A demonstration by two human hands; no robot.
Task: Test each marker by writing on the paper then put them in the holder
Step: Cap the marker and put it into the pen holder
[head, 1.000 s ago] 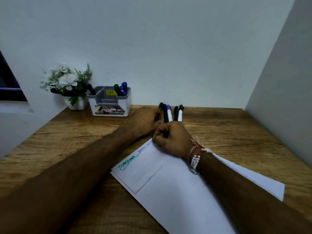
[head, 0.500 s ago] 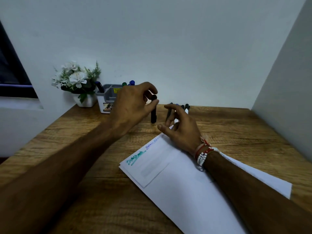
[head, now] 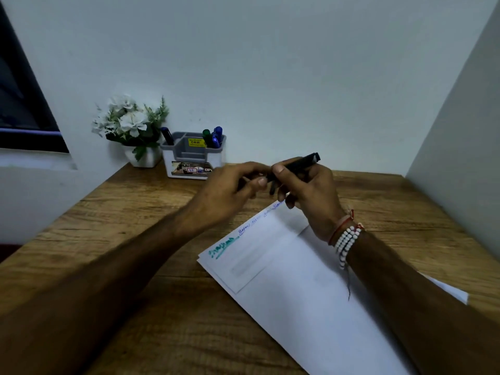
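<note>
A black marker point(head: 297, 165) is held level above the table, its butt end pointing right. My right hand point(head: 308, 193) grips its barrel, and my left hand point(head: 230, 190) pinches its left end, where the cap is. White paper point(head: 297, 288) lies below my hands with green and blue scribbles along its far left edge. Another dark marker point(head: 272, 188) shows between my hands on the table; the others are hidden. The grey and white holder point(head: 193, 155) stands at the back left with a black, a green and blue markers in it.
A white pot of white flowers point(head: 132, 128) stands left of the holder against the wall. A dark window frame point(head: 24, 104) is at far left. A wall panel closes the table's right side. The wooden table point(head: 135, 220) runs left of the paper.
My left hand lifted a black marker off the row, and my right hand rose from the paper and took its barrel. Both hands now hold it, turned level.
</note>
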